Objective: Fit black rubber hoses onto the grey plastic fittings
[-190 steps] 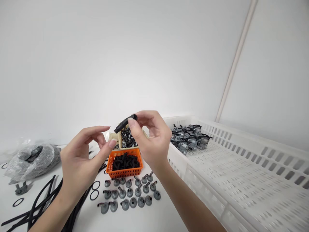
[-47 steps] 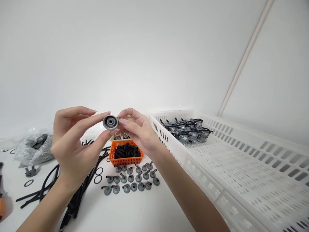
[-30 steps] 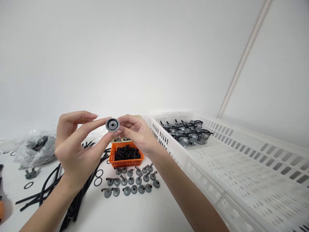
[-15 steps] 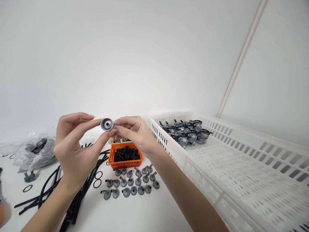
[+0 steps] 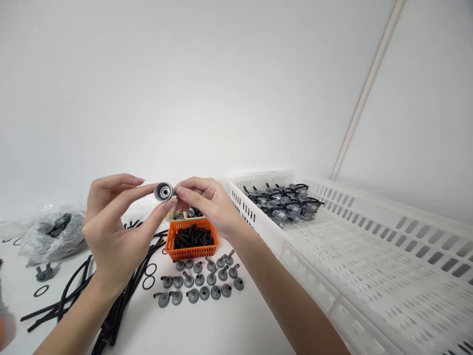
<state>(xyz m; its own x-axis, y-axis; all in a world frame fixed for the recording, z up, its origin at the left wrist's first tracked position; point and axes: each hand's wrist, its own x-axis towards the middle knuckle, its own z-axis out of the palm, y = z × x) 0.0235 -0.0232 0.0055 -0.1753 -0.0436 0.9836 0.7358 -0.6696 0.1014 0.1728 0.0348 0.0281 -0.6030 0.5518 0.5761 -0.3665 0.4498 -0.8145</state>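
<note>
In front of me, my left hand [image 5: 120, 222] pinches a round grey metal cup-shaped part [image 5: 163, 192] between thumb and index finger. Its hollow, ringed inside faces me, with a small hole at the centre. My right hand [image 5: 205, 202] is closed at the part's right side, thumb and index fingertip pressed together there; any stub between them is hidden. Below the hands, several similar grey parts with short bent pipes [image 5: 200, 279] stand in rows on the white table. Behind these is an orange basket [image 5: 192, 253] of short black rubber pieces.
At right stands a large white slotted crate [image 5: 351, 266] with several assembled grey units with black hoses [image 5: 284, 202]. Black tubes [image 5: 123, 301] and black rings [image 5: 148, 282] lie at left. A bubble-wrap bag [image 5: 51, 236] sits farther left. Cream bins [image 5: 172, 215] are behind the basket.
The cup-shaped part has turned slightly, showing more of its inner wall. My right fingertips have shifted a little to the right and up along its edge. The left hand has hardly moved.
</note>
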